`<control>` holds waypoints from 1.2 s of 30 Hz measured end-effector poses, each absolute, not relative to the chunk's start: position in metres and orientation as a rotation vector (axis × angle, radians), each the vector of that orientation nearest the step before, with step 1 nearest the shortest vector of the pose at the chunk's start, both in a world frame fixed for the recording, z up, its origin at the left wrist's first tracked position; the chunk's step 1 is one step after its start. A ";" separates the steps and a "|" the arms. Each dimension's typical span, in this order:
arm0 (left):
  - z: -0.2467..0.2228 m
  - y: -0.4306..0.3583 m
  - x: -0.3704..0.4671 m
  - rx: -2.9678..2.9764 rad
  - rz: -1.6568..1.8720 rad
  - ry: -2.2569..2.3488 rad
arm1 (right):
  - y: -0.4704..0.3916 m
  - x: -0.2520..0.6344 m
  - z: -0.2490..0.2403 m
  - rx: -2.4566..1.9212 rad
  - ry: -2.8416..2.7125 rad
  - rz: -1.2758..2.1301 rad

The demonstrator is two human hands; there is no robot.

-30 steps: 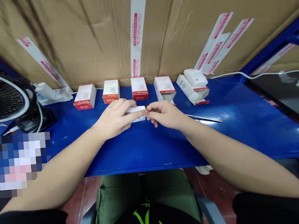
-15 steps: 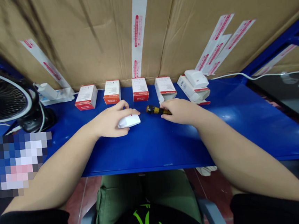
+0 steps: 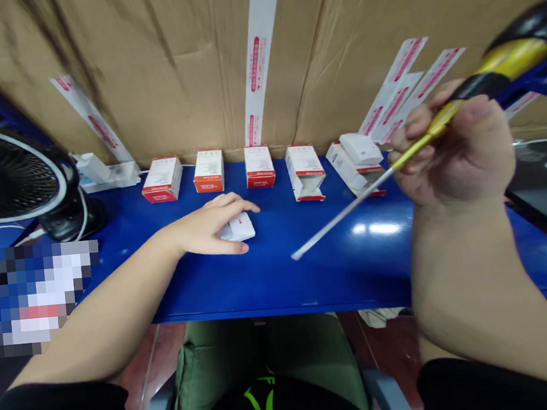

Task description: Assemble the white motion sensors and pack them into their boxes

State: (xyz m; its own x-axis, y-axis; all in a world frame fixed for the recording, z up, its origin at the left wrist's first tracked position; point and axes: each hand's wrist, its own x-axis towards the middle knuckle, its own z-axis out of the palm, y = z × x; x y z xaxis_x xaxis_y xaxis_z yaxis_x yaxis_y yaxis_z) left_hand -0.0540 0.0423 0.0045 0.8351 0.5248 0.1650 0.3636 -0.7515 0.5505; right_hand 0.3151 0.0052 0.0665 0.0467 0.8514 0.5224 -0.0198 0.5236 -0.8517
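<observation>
A long-shafted screwdriver (image 3: pixel 443 120) with a yellow and black handle is raised over the right side of the desk. My right hand (image 3: pixel 464 143) is closed around it, and its tip points down and left above the blue surface. On the desk lies a small white plastic device (image 3: pixel 241 228) with a red mark, lying flat. My left hand (image 3: pixel 208 226) rests over its left part, thumb and fingers spread around it, so that part is hidden. The thumb and forefinger look apart from its edges.
Several white and red cartons stand along the back, including a closed one (image 3: pixel 259 166) and an open one (image 3: pixel 306 167). Another white device (image 3: pixel 360 149) sits on the rightmost carton (image 3: pixel 347 166). A fan (image 3: pixel 9 170) and a power strip (image 3: pixel 111 176) are at left.
My right hand has lifted the screwdriver off the desk, up and to the right, its shaft now showing. My left hand's fingers have spread, and the white device lies flatter.
</observation>
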 end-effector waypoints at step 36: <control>-0.004 0.021 -0.026 3.072 0.602 0.927 | 0.001 0.313 0.026 -0.973 -2.699 -0.046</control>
